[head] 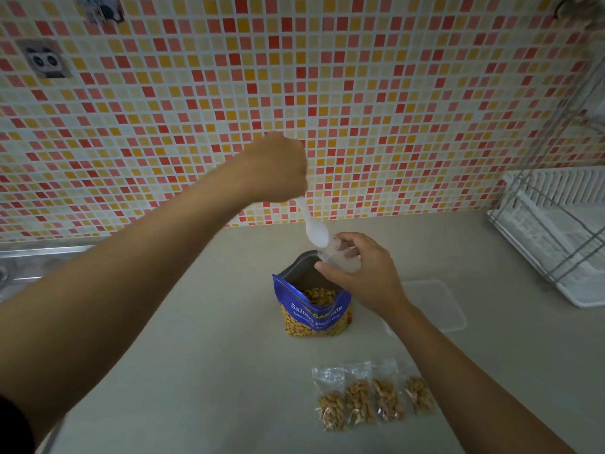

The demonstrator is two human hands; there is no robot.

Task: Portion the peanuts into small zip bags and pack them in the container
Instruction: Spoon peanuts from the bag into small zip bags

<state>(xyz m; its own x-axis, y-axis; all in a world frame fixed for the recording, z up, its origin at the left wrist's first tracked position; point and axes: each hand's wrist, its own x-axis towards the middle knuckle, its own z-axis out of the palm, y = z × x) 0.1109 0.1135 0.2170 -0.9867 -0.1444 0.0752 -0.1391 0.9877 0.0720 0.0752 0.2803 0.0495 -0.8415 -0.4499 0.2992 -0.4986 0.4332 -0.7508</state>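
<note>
While four filled zip bags [373,398] lie in a row on the near part of the counter [196,355], a person works on another portion over an open blue peanut bag [311,317] standing upright mid-worktop. The left hand [275,168], raised against the tiled wall [393,93], is closed in a fist round the handle of a white plastic spoon [316,232], whose bowl hangs downward and ends just above the mouth of a small clear zip bag [340,257]. The right hand [363,276] holds that bag by its top, thumb on the near side and curled fingers on the far side pinching the film, apparently to keep the mouth spread so the spoon can enter. The small bag is held directly over the far rim of the peanut bag, a placing that would let any dropped nut fall back into the supply rather than onto the counter. Peanuts [319,294] show inside the big bag's open top, below the right thumb and a little nearer; none can be made out in the spoon's bowl or the held bag, though both are blurred. A clear, shallow container [435,299] sits just right of the peanut bag, partly hidden behind the right forearm; the four filled bags are not yet in it. A white dish rack [556,231] stands at the far right.
</note>
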